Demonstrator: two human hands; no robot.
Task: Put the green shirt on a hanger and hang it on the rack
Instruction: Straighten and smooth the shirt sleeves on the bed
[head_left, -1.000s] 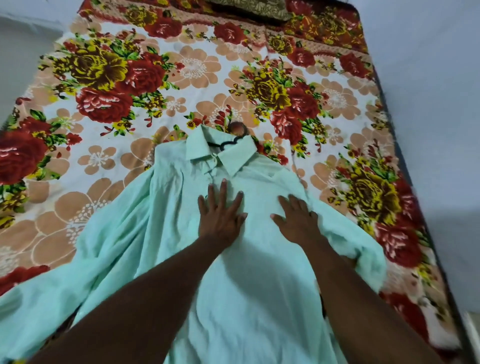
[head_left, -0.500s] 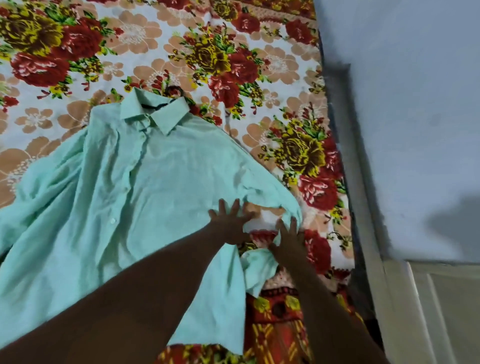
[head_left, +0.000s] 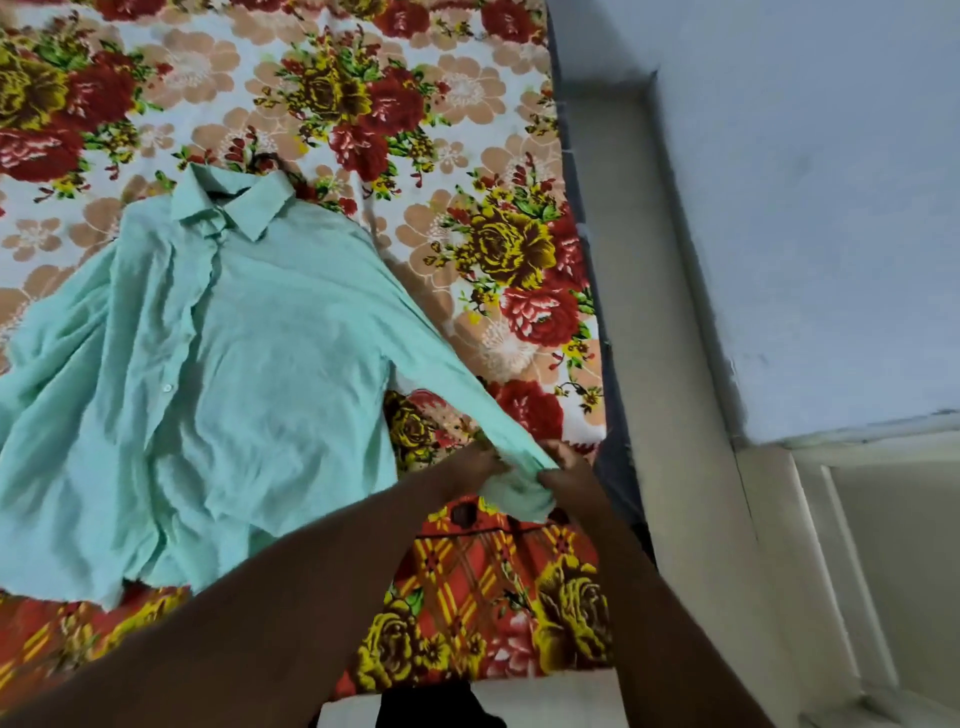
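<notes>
The shirt (head_left: 234, 364) lies face up and spread flat on the bed (head_left: 467, 88), over the left half of the flowered sheet (head_left: 332, 93), its collar (head_left: 244, 205) towards the far end and its hem near the bed's near edge. A dark hanger (head_left: 270, 158) hook shows just past the collar, the rest of it hidden inside the shirt. One sleeve (head_left: 457, 395) stretches out towards the bed's right edge, and both hands meet at its cuff (head_left: 519, 491). The left hand (head_left: 470, 465) has its grip closed on the sleeve just above the cuff; the right hand (head_left: 569, 475) pinches the cuff end, fingers curled round the cloth. A pale wall (head_left: 805, 208) runs along the bed's right side.
</notes>
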